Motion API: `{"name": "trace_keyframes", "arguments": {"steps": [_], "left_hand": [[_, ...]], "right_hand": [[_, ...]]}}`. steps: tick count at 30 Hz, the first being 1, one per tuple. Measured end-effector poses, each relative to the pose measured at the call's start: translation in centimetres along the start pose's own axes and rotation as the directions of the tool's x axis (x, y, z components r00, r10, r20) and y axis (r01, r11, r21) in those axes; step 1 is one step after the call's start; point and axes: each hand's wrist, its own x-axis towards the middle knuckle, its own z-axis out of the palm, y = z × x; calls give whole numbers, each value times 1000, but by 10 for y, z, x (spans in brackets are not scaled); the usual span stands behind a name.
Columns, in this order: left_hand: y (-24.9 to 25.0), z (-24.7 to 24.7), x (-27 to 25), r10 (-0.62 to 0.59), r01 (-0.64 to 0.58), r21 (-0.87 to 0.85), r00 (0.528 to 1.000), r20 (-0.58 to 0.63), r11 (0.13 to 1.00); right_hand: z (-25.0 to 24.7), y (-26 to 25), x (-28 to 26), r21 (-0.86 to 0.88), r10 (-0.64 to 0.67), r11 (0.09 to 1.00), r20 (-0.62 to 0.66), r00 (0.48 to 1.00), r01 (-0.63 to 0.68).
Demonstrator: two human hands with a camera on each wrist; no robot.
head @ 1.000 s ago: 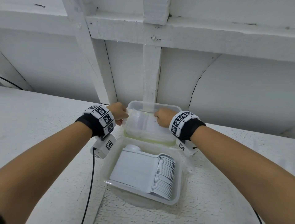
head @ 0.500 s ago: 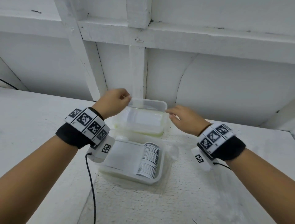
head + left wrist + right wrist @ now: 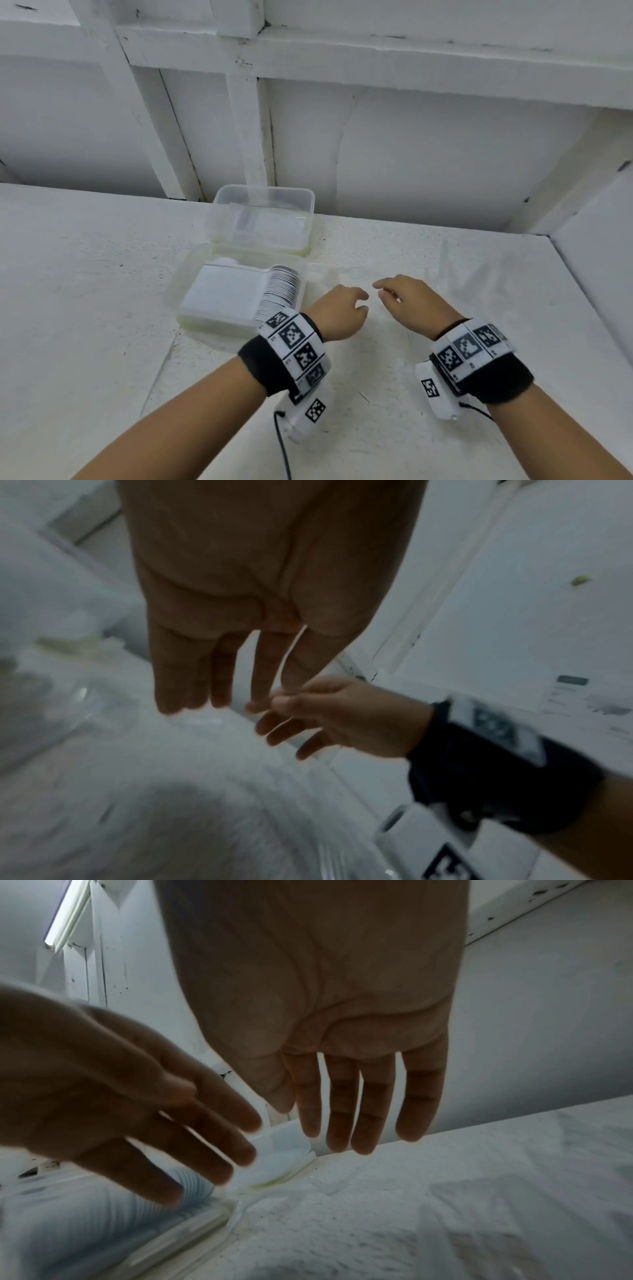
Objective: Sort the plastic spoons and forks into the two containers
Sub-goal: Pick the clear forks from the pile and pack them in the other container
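Two clear plastic containers stand one behind the other on the white table. The near container (image 3: 191, 318) holds a neat stack of white plastic spoons (image 3: 279, 291), also seen in the right wrist view as spoons (image 3: 85, 1218). The far container (image 3: 219, 219) holds white cutlery (image 3: 274, 224) too blurred to name. My left hand (image 3: 346, 311) and right hand (image 3: 394, 296) hover close together over the table, just right of the near container. Both are empty. The wrist views show the left fingers (image 3: 181, 685) and the right fingers (image 3: 342, 1112) hanging nearly straight.
A crumpled clear plastic wrap (image 3: 442, 267) lies on the table beyond my right hand. A white wall with wooden beams (image 3: 246, 130) rises right behind the containers. A side wall (image 3: 596, 246) closes the table's right end. Cables trail from both wrist cameras.
Both hands have let go of the far container and pulled back toward me and to the right, coming together beside the near container. The containers have stayed in place.
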Motion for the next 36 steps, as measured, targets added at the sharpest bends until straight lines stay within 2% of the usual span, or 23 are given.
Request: {"name": "trace_keyframes", "arguments": {"steps": [3,6,10,15,19,22,27,33,36], "left_hand": [[-1,18,12,-150,153,74,988,-34,985],[-2,27,18,-249,260,175,965,-85,950],[0,30,20,-246,285,193,948,-203,939],[3,34,16,-304,353,151,913,-273,923],[2,34,16,-306,370,200,907,-289,907],[3,30,13,-292,361,289,922,-255,887],[-5,35,9,-180,274,363,945,-272,891],[-16,38,13,-156,243,288,943,-293,927],[-18,36,14,-151,220,229,947,-285,948]], "right_hand": [[-1,10,-10,17,17,1000,-32,999,-16],[-4,17,-19,32,20,999,-41,999,-19],[-8,18,-21,32,13,999,-24,1000,-12],[-16,7,-2,11,-34,999,-20,999,35],[-21,-5,35,-42,-24,999,7,1000,24],[-23,-12,58,-115,-10,993,39,999,15],[-19,-14,81,-208,20,978,69,997,-5],[-1,-4,98,-350,61,937,176,982,4],[6,7,103,-344,61,939,175,983,4]]}}
